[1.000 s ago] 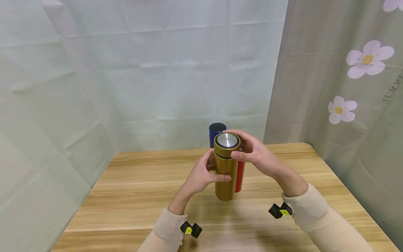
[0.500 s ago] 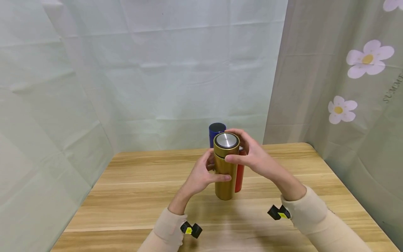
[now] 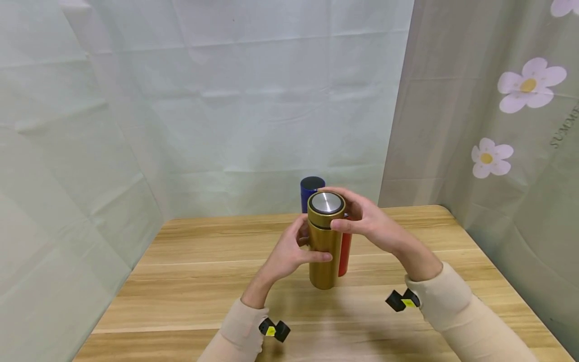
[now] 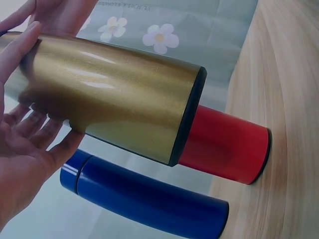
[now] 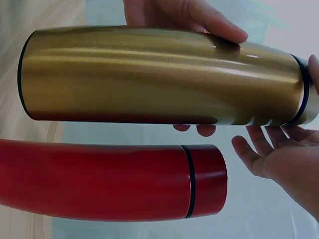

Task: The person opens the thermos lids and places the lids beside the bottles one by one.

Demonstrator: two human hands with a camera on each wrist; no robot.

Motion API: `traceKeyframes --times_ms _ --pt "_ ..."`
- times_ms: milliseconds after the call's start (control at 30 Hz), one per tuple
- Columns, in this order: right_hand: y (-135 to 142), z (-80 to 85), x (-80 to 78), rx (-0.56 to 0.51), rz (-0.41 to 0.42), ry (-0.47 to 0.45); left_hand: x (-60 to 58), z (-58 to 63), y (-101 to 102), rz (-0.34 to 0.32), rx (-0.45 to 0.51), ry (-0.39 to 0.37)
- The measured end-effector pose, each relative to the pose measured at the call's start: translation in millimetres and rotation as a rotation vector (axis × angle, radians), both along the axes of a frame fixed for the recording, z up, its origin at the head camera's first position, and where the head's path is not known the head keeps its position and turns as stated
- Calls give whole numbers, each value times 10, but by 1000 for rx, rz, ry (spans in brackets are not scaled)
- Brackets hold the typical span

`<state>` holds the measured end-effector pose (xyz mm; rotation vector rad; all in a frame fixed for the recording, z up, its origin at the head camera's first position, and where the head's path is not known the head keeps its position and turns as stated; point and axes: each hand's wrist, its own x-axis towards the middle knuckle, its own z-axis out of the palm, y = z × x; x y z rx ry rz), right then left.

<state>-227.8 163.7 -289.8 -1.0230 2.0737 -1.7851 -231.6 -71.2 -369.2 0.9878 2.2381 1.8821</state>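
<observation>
A gold thermos (image 3: 323, 275) is held upright in front of me, its bottom clear of the table in the left wrist view. My left hand (image 3: 288, 254) grips its body from the left, thumb across the front. At the top, my right hand (image 3: 374, 224) holds the lid (image 3: 321, 219) from the right, the thumb just at the dark seam below it. The lid sits on the body and has a shiny silver disc on top. Close behind, a red thermos (image 5: 99, 181) and a blue thermos (image 4: 144, 196) stand on the table, partly hidden in the head view.
The wooden table (image 3: 190, 286) reaches back to a pale hanging cloth (image 3: 253, 115). On the right hangs a curtain with flowers (image 3: 531, 84). Small black cameras (image 3: 274, 330) are strapped to both wrists over light sleeves.
My right hand turned at the lid, its thumb sliding left across the front and then back to the right. The left hand and the thermos stay almost still.
</observation>
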Motion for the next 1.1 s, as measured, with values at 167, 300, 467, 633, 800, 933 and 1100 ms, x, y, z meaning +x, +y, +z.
traceKeyframes --times_ms 167,300,467,633,800,933,1100 --pt "-11 -11 -5 9 -14 -8 7 9 2 4 2 1" --pt "-68 -40 12 12 -103 31 6 8 5 20 -1 -1" --pt "-116 -53 38 -13 -173 62 -4 -3 8 33 1 4" --pt "-66 -47 29 -24 -126 43 -9 -12 4 23 7 3" --pt "-3 -36 -18 -5 -46 36 -6 -7 0 8 -1 -5" --pt "30 -30 -45 4 16 38 -1 0 -4 0 -8 -14" --pt "27 -15 -31 9 39 16 -2 4 -1 10 -7 1"
